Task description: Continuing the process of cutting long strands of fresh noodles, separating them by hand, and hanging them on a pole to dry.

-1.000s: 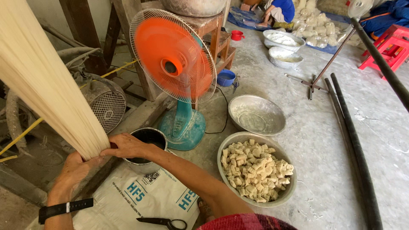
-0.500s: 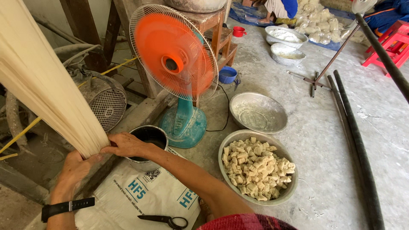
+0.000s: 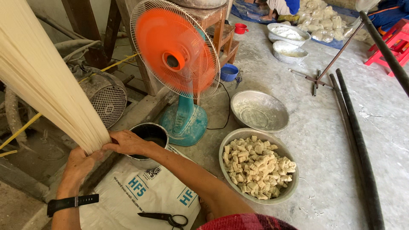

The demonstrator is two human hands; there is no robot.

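A thick sheet of pale noodle strands (image 3: 42, 76) slopes down from the upper left. My left hand (image 3: 81, 164), with a black watch on the wrist, grips the lower end of the strands. My right hand (image 3: 128, 142) reaches across and pinches the same lower end from the right. Just below my right hand stands a small dark metal pot (image 3: 149, 134). A white printed sack (image 3: 140, 194) lies under my arms, with black scissors (image 3: 164, 218) on it.
A running orange fan on a teal base (image 3: 179, 64) stands ahead. A metal bowl of folded dough pieces (image 3: 257, 167) and an empty floured basin (image 3: 259, 110) sit on the concrete floor. Motor with mesh cover (image 3: 102, 96) at left. Long black poles (image 3: 358, 140) lie at right.
Both hands keep hold of the noodle ends. The view has shifted slightly; nothing else has visibly moved.
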